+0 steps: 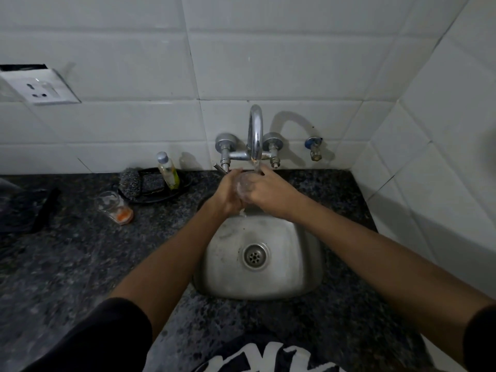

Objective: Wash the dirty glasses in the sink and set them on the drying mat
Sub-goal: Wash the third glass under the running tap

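Left hand (226, 193) and right hand (268, 190) clasp a soapy glass (244, 187) under the running tap (255, 135), above the sink (303, 264); second glass (114, 208) lies left on the desk (67, 264).

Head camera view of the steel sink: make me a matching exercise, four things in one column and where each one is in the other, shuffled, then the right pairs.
Things:
1. clear soapy glass
2. clear glass with orange residue
3. yellow-green plastic bottle
4. round metal drain

Places:
A. standing on the dark oval tray
B. in the floor of the steel sink
C. held between left hand and right hand under the chrome tap
D. alone on the speckled granite counter, left of the sink

Pairs: 1-C, 2-D, 3-A, 4-B
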